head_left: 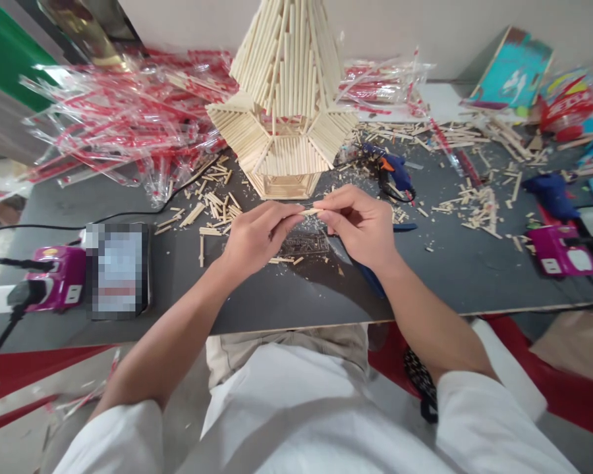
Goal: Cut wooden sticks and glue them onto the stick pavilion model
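Note:
Short wooden sticks (310, 212) lie level between my two hands, low over the table; how many there are is hard to tell. My left hand (254, 234) is closed, pinching their left end with its fingertips. Thumb and forefinger of my right hand (364, 225) grip the right end. Just beyond them stands a tall model made of wooden sticks (289, 155), with a pointed top and flared side panels. Under my hands, a dark patterned piece (304, 243) lies on the table, partly covered by shadow and stick bits.
Red and clear plastic wrappers (128, 125) are heaped at the back left. A blue glue gun (393, 170) lies right of the model, another glue gun (551, 194) farther right. Purple power adapters (56, 276) and a phone (121, 270) sit left. Cut stick pieces (479, 210) litter the table.

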